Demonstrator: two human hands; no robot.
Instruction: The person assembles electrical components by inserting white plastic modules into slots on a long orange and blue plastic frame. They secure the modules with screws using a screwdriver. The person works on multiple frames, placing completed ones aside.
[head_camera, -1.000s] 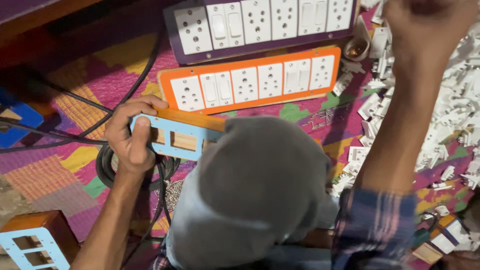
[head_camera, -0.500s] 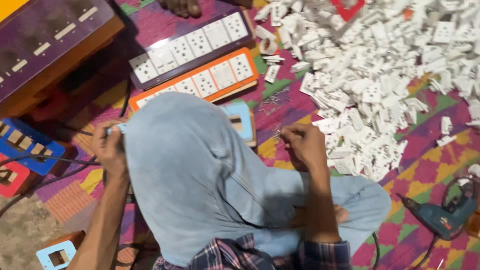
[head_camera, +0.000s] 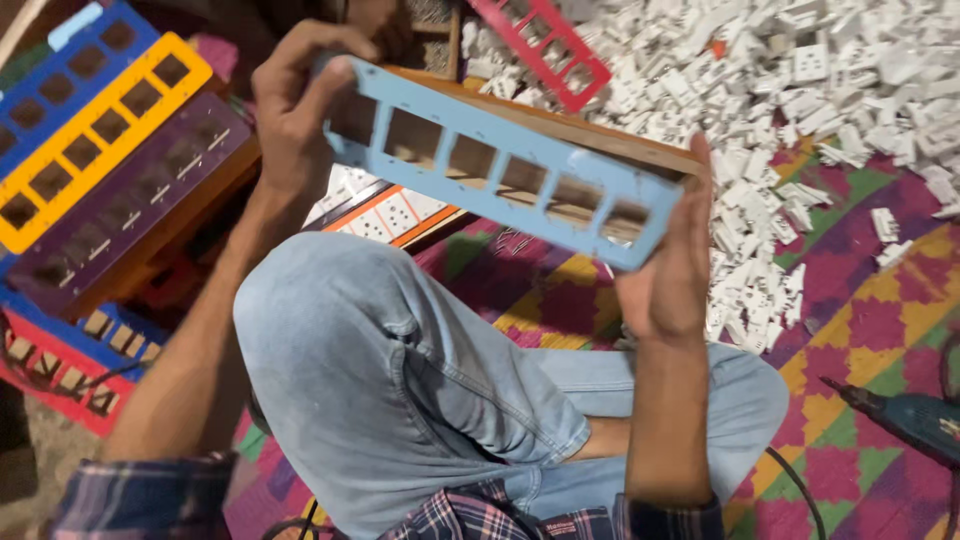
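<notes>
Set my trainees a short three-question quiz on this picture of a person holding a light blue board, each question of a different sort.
1. True or false: both the left hand and the right hand hold the light blue board.
2. The board's cutouts are: A) filled with sockets B) empty
3. Which tool lies on the mat at lower right?

Key: 1 true; 2 B; 3 the power drill.
</notes>
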